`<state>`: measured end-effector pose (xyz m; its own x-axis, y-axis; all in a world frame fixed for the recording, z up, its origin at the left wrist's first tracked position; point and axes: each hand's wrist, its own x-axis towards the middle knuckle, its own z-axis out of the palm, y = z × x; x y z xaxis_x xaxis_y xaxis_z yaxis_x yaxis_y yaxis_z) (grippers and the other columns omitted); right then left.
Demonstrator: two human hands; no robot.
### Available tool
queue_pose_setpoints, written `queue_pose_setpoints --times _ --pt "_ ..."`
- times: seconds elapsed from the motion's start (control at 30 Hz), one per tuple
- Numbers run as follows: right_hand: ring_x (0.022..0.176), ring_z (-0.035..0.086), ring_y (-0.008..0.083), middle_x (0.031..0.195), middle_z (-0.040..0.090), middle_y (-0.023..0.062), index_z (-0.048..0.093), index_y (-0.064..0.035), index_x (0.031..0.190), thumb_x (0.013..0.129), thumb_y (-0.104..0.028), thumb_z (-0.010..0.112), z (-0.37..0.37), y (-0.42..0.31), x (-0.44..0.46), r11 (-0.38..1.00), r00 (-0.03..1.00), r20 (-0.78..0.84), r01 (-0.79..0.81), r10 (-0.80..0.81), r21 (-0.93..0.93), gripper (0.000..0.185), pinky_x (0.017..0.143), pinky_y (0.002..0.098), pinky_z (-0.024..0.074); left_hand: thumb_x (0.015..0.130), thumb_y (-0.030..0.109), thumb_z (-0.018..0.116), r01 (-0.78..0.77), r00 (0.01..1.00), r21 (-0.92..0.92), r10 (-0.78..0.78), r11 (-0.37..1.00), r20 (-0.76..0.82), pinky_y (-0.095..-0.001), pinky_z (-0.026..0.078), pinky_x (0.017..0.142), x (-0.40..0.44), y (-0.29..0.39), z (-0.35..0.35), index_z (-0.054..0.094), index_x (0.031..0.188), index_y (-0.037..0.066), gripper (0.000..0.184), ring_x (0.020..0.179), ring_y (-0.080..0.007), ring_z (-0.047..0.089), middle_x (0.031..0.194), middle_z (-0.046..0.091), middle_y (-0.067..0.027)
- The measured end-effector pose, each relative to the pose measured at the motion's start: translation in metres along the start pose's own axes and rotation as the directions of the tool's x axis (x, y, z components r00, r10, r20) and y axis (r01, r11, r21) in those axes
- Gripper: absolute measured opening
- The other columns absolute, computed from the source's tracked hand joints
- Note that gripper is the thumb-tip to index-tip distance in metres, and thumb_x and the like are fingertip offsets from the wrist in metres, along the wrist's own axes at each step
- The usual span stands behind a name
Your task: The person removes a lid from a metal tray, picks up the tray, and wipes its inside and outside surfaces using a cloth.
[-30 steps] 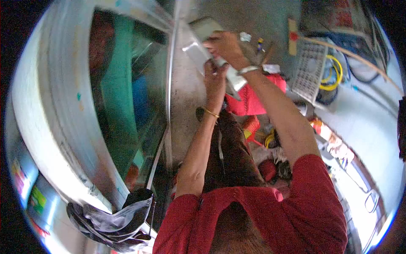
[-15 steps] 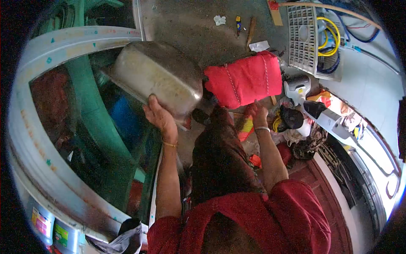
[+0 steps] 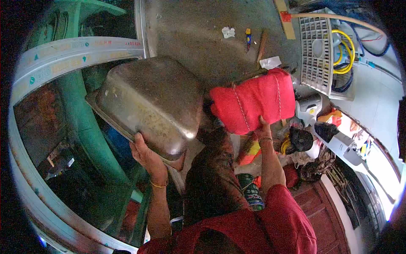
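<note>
A large metal basin [image 3: 148, 101], tilted with its underside toward the camera, is at centre left. My left hand [image 3: 148, 160] grips its lower rim, the thumb on the outer wall. Right of the basin lies a red cloth bundle [image 3: 253, 101] with stitched or corded lines across it. My right hand [image 3: 264, 130] is at the bundle's lower edge with the thumb over the cloth; the other fingers are hidden beneath it.
A white crate [image 3: 315, 53] with yellow and blue hoses stands at upper right. Paper scraps, a yellow-blue tool [image 3: 248, 39] and a stick [image 3: 262, 44] lie on the floor. A dark green can [image 3: 250, 190] is beside my leg. Framed glass panels [image 3: 80, 55] stand at left.
The basin, earlier a blurred metal shape between both hands, now shows its underside in my left hand alone. My right hand has moved down to the red bundle and now touches its edge.
</note>
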<state>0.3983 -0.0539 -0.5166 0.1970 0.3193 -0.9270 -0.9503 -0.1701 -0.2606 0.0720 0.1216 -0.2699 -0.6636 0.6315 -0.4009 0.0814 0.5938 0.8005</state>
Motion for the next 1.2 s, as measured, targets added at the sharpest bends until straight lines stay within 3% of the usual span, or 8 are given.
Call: queue_pose_setpoints --times 0.2,0.4,0.5,0.57,0.73,0.83,1.1,1.2 --pt "0.100 0.050 0.0289 0.110 0.052 0.0078 0.044 -0.0024 0.116 0.067 -0.010 0.068 -0.073 -0.056 -0.022 0.905 0.951 0.030 0.304 -0.309 -0.298 0.055 0.087 0.0391 0.0408 0.081 0.028 0.049 0.095 0.995 -0.057 -0.093 0.994 0.041 -0.0341 0.040 0.080 -0.006 0.011 0.006 0.043 0.114 0.000 0.044 0.093 -0.0215 0.047 0.110 0.047 -0.0110" --pt "0.079 0.057 0.0255 0.095 0.057 0.0110 0.047 0.0000 0.112 0.066 -0.016 0.069 -0.153 -0.102 -0.022 0.561 0.736 -0.415 -0.058 -0.534 -0.826 0.053 0.073 0.0390 0.0462 0.081 0.026 0.050 -0.022 0.997 -0.180 0.035 0.983 0.070 -0.0339 0.040 0.081 0.004 -0.008 0.004 0.043 0.114 -0.003 0.044 0.093 -0.0221 0.048 0.111 0.047 -0.0138" --pt "0.070 0.058 0.0228 0.083 0.059 0.0100 0.054 -0.0015 0.099 0.067 -0.026 0.068 -0.256 -0.090 0.022 0.403 0.729 -0.377 -0.151 -0.571 -0.903 0.043 0.065 0.0410 0.0457 0.081 0.025 0.051 -0.044 0.990 -0.146 0.063 0.988 0.123 -0.0336 0.041 0.080 0.001 -0.004 -0.001 0.043 0.114 -0.003 0.044 0.092 -0.0214 0.048 0.110 0.048 -0.0133" --pt "0.066 0.057 0.0226 0.075 0.058 0.0107 0.055 -0.0025 0.093 0.066 -0.027 0.066 -0.268 -0.088 0.022 0.066 0.678 0.110 0.228 -0.727 -0.971 0.039 0.062 0.0401 0.0445 0.080 0.024 0.051 -0.081 0.987 -0.131 0.097 0.988 0.124 -0.0333 0.041 0.079 -0.001 -0.002 0.000 0.043 0.113 -0.003 0.044 0.091 -0.0210 0.049 0.109 0.049 -0.0128" --pt "0.084 0.057 0.0210 0.103 0.055 0.0196 0.044 0.0013 0.116 0.068 -0.018 0.065 -0.155 -0.093 -0.065 -0.226 0.769 0.212 0.090 -0.603 -0.970 0.055 0.056 0.0339 0.0465 0.079 0.024 0.055 0.046 0.972 -0.259 0.017 0.965 0.235 -0.0333 0.042 0.074 0.011 0.000 0.011 0.050 0.100 -0.003 0.035 0.082 -0.0184 0.050 0.094 0.055 -0.0110" --pt "0.090 0.055 0.0224 0.113 0.050 0.0182 0.042 0.0020 0.118 0.072 -0.011 0.061 0.017 -0.092 -0.161 0.310 0.844 0.154 0.350 -0.514 -0.884 0.052 0.057 0.0303 0.0487 0.079 0.021 0.055 -0.123 0.944 -0.200 0.177 0.972 0.279 -0.0303 0.042 0.071 -0.002 0.050 0.039 0.050 0.096 -0.005 0.032 0.079 -0.0174 0.050 0.090 0.056 -0.0105" --pt "0.092 0.053 0.0176 0.113 0.049 0.0123 0.045 0.0017 0.115 0.078 -0.004 0.052 0.245 -0.061 -0.182 0.169 0.604 0.650 0.779 -0.460 -0.604 0.038 0.079 0.0289 0.0425 0.080 0.014 0.055 -0.130 0.865 -0.463 0.329 0.877 0.379 -0.0258 0.042 0.069 0.018 0.126 0.071 0.052 0.095 -0.006 0.025 0.075 -0.0124 0.050 0.085 0.057 -0.0070" --pt "0.093 0.052 0.0173 0.103 0.055 0.0098 0.052 0.0011 0.106 0.080 -0.010 0.054 0.319 -0.033 -0.190 0.167 0.611 0.639 0.771 -0.467 -0.615 0.029 0.084 0.0288 0.0394 0.079 0.022 0.060 0.148 0.902 -0.642 0.164 0.753 0.400 -0.0264 0.044 0.069 0.040 0.143 0.086 0.053 0.098 -0.001 0.030 0.077 -0.0117 0.052 0.088 0.057 -0.0051"
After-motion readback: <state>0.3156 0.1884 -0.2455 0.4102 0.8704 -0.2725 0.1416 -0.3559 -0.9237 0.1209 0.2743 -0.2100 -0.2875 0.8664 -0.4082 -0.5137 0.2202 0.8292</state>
